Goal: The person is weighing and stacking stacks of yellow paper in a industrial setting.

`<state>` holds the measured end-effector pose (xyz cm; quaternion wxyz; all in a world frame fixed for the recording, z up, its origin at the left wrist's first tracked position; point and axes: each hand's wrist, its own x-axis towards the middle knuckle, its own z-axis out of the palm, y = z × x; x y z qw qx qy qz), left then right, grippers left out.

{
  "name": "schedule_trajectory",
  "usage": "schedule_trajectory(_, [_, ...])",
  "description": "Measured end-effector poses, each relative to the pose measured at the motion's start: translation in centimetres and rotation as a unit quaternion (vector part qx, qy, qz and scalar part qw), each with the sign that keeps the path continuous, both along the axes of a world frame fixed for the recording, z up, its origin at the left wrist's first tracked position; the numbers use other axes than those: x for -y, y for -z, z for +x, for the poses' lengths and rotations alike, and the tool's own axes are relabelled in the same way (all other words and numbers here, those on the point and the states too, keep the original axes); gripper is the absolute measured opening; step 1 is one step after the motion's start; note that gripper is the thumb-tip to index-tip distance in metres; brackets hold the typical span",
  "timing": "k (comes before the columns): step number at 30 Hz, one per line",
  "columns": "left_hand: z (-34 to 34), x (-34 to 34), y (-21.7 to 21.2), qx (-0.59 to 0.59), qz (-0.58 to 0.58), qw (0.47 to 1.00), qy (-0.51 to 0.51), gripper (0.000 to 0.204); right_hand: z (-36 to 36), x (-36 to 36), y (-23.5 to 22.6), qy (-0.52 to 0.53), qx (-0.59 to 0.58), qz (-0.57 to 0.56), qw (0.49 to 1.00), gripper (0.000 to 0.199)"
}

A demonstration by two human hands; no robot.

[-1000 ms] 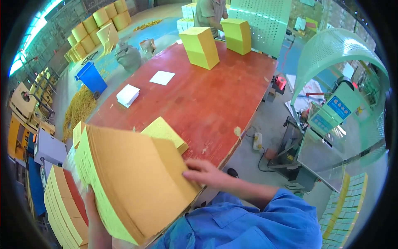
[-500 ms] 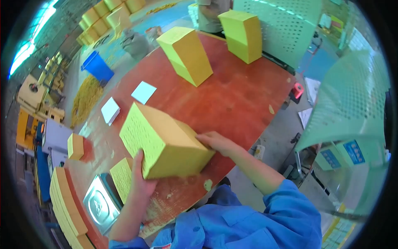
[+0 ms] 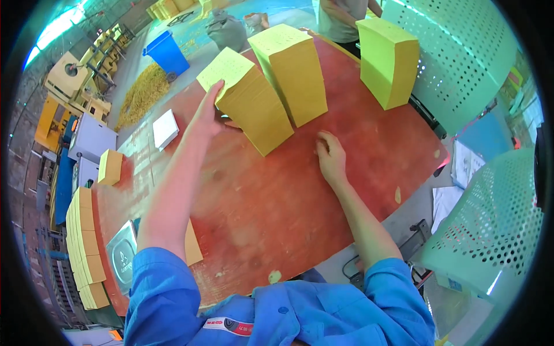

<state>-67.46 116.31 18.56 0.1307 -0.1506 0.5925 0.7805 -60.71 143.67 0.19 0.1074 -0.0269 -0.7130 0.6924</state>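
Note:
A tall yellow stack of paper sheets (image 3: 254, 109) stands on the red table, leaning slightly in view. My left hand (image 3: 209, 115) grips its left side, with the thumb or a finger at its top edge and the other fingers partly hidden. Right beside it is a second tall yellow stack (image 3: 297, 78), with a narrow gap between the two that widens upward. My right hand (image 3: 332, 158) hovers over the table just right of these stacks, its fingers loosely curled and apart, holding nothing. A third yellow stack (image 3: 388, 63) stands at the far right.
The red table (image 3: 259, 219) bears a white pad (image 3: 165, 130), a small yellow block (image 3: 109, 167) and a metal-topped scale (image 3: 121, 256). Yellow stacks (image 3: 86, 248) line its left edge. A green perforated guard (image 3: 444, 63) borders the right; another person (image 3: 343, 23) stands beyond.
The yellow stack, held in both hands over the near table, now stands upright beside the second stack. My right hand has let go of it; my left has moved forward with it.

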Motion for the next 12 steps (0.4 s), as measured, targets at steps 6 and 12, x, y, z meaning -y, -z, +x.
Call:
schedule_trajectory(6, [-3.3, 1.2, 0.0, 0.012, -0.016, 0.999, 0.04, 0.07, -7.3, -2.0, -1.2, 0.061, -0.119, 0.129, 0.983, 0.06])
schedule_trajectory(12, [-4.0, -3.4, -0.8, -0.053, -0.027, 0.995, 0.081, 0.075, -15.9, -3.0, -3.7, -0.148, 0.04, -0.109, 0.982, 0.071])
